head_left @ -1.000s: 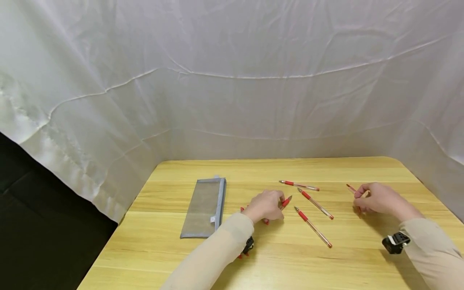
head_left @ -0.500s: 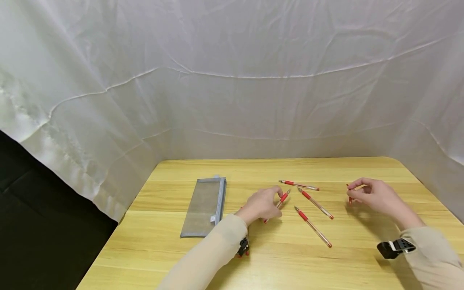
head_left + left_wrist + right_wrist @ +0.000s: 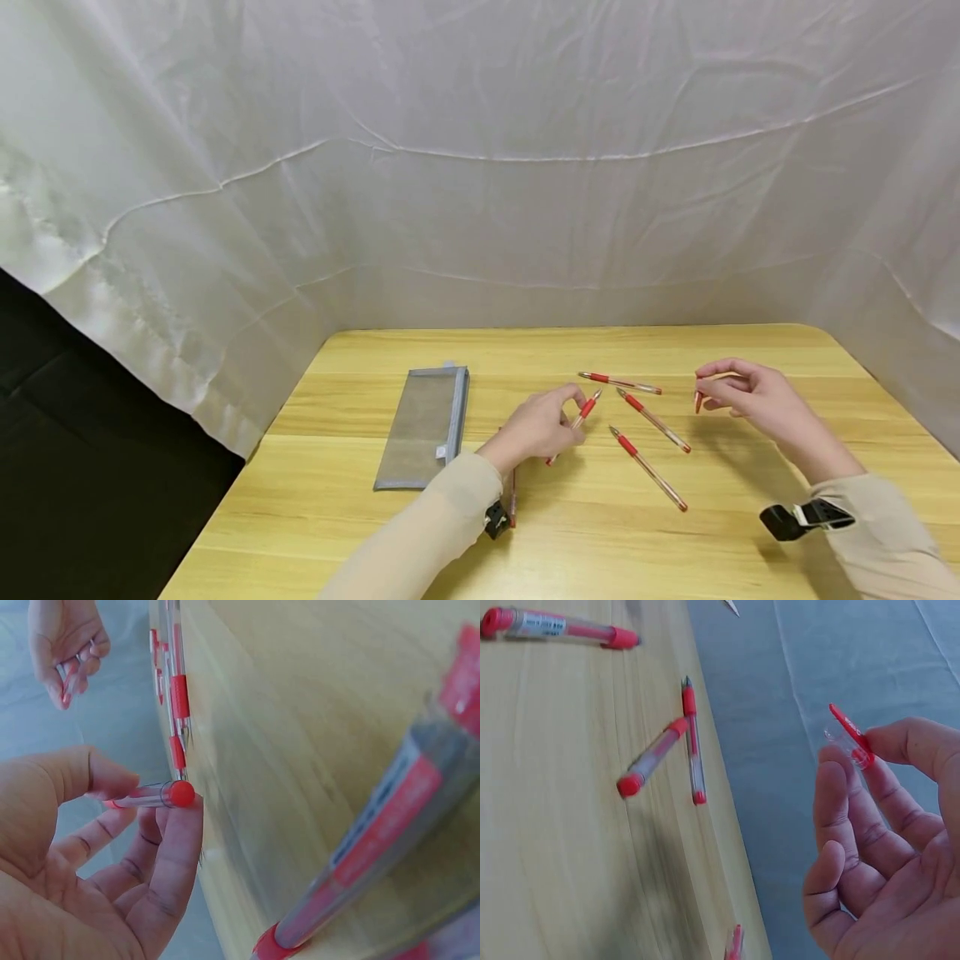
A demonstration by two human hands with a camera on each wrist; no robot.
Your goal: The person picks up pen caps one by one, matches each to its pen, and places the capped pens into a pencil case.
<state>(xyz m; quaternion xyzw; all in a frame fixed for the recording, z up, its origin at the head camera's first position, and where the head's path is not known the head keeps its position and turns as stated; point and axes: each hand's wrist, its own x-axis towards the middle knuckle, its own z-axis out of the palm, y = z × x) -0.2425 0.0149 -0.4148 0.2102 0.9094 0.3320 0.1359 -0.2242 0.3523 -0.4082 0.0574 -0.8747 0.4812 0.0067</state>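
My left hand (image 3: 536,423) pinches a red gel pen (image 3: 588,408) between thumb and fingers, its bare metal tip pointing away to the upper right. In the left wrist view that pen's red end (image 3: 181,793) faces the camera. My right hand (image 3: 761,404) pinches a clear pen cap with a red clip (image 3: 847,735) between thumb and fingertips, raised above the table. Between the hands lie three uncapped red pens: one at the back (image 3: 618,383), one in the middle (image 3: 654,422) and one nearer (image 3: 648,470).
A grey mesh zip pouch (image 3: 417,433) lies flat to the left of my left hand. Another red pen (image 3: 513,498) lies beside my left wrist, partly hidden by the arm. A pale curtain (image 3: 480,233) hangs behind the wooden table (image 3: 570,550).
My right hand has risen from the table and moved left with the cap. My left hand has drawn slightly left, with the pen in its fingers turned a little more upright.
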